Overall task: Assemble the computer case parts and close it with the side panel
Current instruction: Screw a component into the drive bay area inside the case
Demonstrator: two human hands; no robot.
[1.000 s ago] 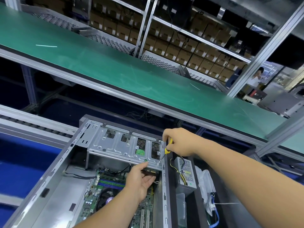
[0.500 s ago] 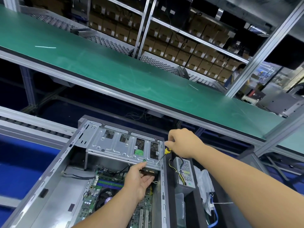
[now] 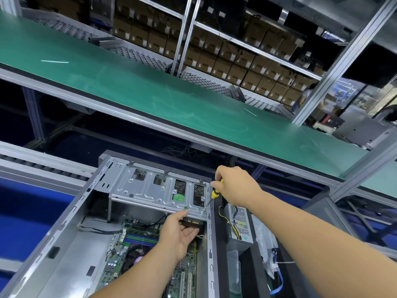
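While computer case (image 3: pixel 64 244) holds motherboard (image 3: pixel 137 239) | right hand (image 3: pixel 236 186) grasps screwdriver (image 3: pixel 211 197) | left hand (image 3: pixel 180 233) supports drive bracket (image 3: pixel 150 192)

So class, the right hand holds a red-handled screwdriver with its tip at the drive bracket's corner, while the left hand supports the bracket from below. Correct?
Not quite: the head view shows the screwdriver handle is yellow and black, not red. The right hand holds it, tip at the drive bracket corner, while the left hand supports the bracket from below.

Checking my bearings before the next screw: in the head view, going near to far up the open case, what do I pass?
Motherboard → left hand under the cage edge → metal drive cage → case rear wall → green conveyor belt → shelves of cardboard boxes.
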